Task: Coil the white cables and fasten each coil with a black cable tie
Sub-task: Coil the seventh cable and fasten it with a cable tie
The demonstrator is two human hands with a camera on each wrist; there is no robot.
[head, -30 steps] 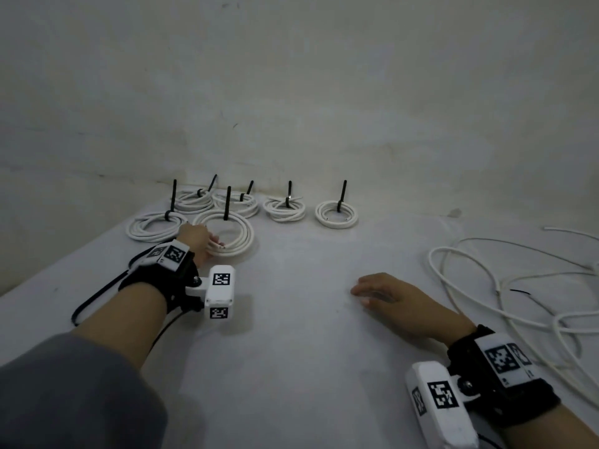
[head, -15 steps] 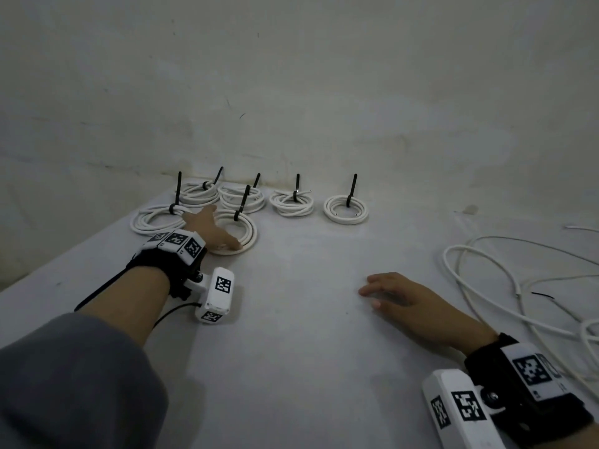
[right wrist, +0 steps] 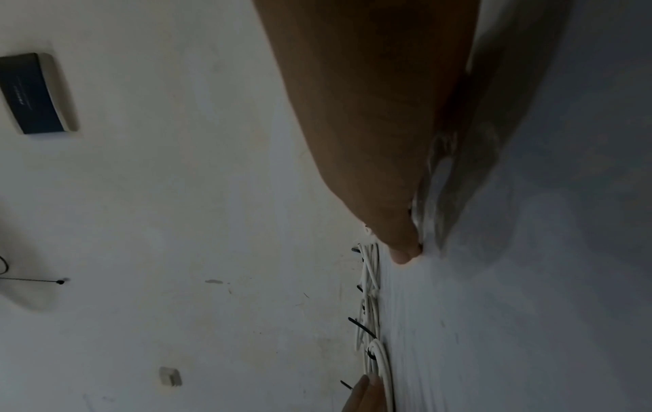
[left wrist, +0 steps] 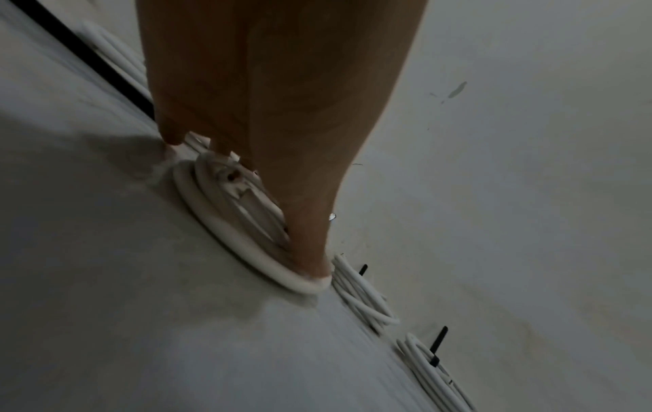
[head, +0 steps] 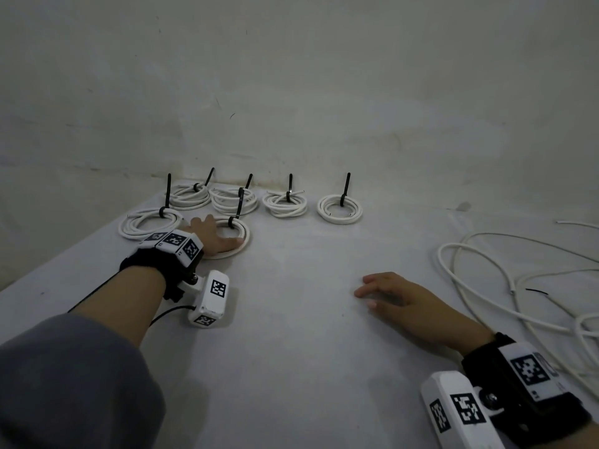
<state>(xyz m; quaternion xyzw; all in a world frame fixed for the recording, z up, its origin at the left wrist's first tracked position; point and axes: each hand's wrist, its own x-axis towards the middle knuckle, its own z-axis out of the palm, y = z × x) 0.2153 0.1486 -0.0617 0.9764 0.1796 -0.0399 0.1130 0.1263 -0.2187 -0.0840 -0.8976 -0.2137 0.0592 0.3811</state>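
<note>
Left hand: the left hand (head: pixel 212 236) lies palm down on the nearest coil (head: pixel 241 241), fingers straight and spread flat across the ring, curled round nothing. From the left wrist view the fingertips (left wrist: pixel 312 264) press on the far rim of that coil (left wrist: pixel 219 223).
Right hand: the right hand (head: pixel 400 298) rests flat on the bare counter (head: pixel 308 351), fingers stretched out and slightly apart, holding nothing. It is well apart from every cable.
Nearest coil: a white ring lying flat on the counter, bound by a black cable tie (head: pixel 236 212) whose tail stands up at the ring's far edge.
Other coils: five more tied coils lie beyond and beside it. One (head: pixel 142 223) is just to the left of the hand; three sit in a row near the wall, at (head: pixel 189 197), (head: pixel 233 202) and (head: pixel 285 204); the last (head: pixel 339 210) sits apart to the right. Each has a black tie tail pointing up.
Loose cable: a long white cable (head: pixel 486 286) sprawls in open loops at the right of the counter, uncoiled and untied.
Wall: a plain pale wall (head: pixel 324 92) rises right behind the row of coils.
Wrists: each wrist carries a black strap with white marker blocks, left (head: pixel 176 243) and right (head: pixel 531 371).
</note>
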